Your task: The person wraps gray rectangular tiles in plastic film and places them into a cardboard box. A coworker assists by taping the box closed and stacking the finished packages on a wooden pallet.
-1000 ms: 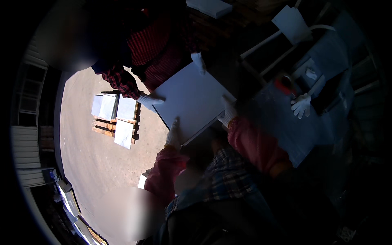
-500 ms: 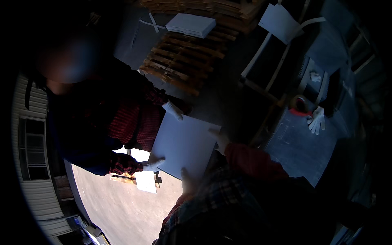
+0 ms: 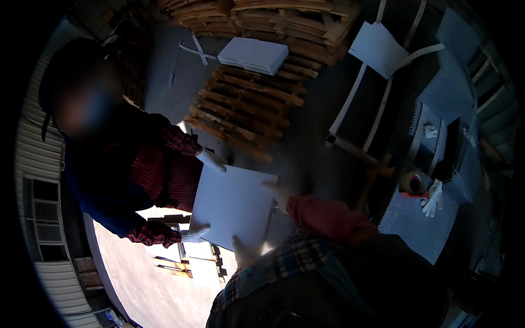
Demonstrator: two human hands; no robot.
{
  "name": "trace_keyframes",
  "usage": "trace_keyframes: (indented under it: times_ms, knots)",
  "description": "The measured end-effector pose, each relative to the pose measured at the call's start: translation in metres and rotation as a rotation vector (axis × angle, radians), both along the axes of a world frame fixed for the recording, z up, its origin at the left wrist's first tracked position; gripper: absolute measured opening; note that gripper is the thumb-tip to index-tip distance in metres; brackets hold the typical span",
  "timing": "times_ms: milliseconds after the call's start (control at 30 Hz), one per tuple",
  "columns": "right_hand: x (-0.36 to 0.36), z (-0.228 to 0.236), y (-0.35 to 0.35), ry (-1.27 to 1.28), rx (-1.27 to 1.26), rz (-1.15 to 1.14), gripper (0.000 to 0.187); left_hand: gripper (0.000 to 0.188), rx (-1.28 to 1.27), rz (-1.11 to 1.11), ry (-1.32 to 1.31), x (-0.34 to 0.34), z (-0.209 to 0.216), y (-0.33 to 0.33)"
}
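A flat, white square board [image 3: 232, 205] is held level between me and a co-worker; I cannot tell whether it is one sheet or several. My left hand [image 3: 242, 252] grips its near edge, thumb lying on top and fingers hidden below. At the right edge, my right hand [image 3: 278, 194] holds it the same way. Across from me, the co-worker's white-gloved hands hold the far side: one glove [image 3: 212, 160] at the upper left corner, the other glove [image 3: 195, 234] at the lower left.
Beyond the board lies a wooden pallet [image 3: 240, 106] with a stack of white sheets [image 3: 253, 54] on its far end. More pallets [image 3: 284, 22] are piled behind. To the right, a table [image 3: 421, 229] carries a tape roll [image 3: 414, 183] and a white glove [image 3: 433, 199].
The board and all the hands on it have shifted slightly left in the picture. The surroundings have moved down a little as my view tilted. Both my hands keep their grip.
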State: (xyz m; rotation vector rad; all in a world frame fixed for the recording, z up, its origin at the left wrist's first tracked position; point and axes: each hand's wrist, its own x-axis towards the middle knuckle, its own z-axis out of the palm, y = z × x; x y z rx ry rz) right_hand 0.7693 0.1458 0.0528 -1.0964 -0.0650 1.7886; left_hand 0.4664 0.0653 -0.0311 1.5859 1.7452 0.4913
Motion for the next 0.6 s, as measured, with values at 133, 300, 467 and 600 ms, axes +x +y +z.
trace_keyframes:
  times_ms: [133,300,467,600]
  knots:
    - [0.008,0.034,0.097,-0.172,0.120,0.123,0.067,0.108,-0.049,0.222,-0.313,0.023,0.044,0.074]
    - [0.064,0.032,0.164,-0.289,0.134,0.132,0.060,0.102,-0.199,0.315,-0.617,0.084,0.055,0.134]
    - [0.112,-0.008,0.243,-0.414,0.323,-0.012,0.047,0.096,-0.262,0.343,-0.768,0.147,0.064,0.187]
    - [0.152,0.002,0.293,-0.431,0.215,0.089,0.047,0.092,-0.307,0.379,-0.839,0.185,0.064,0.237]
